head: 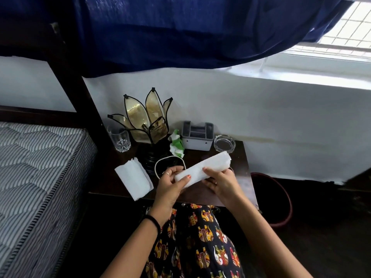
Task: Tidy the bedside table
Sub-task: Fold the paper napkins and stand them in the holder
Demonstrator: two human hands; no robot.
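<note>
Both hands hold a long folded white tissue (206,166) above the dark wooden bedside table (239,189). My left hand (170,185) pinches its near left end and my right hand (222,183) grips its middle from the right. A second folded white tissue (134,178) lies at the table's front left corner. A crumpled green and white wrapper (176,145) sits beside the lotus-shaped lamp (146,121). Under my left hand a black hairband with a white rim (160,163) lies on the table, partly hidden.
A drinking glass (120,140) stands at the back left, a grey organiser box (197,137) at the back middle and a glass ashtray (224,143) to its right. A striped mattress (36,177) lies left. A dark red bin (281,199) stands right of the table.
</note>
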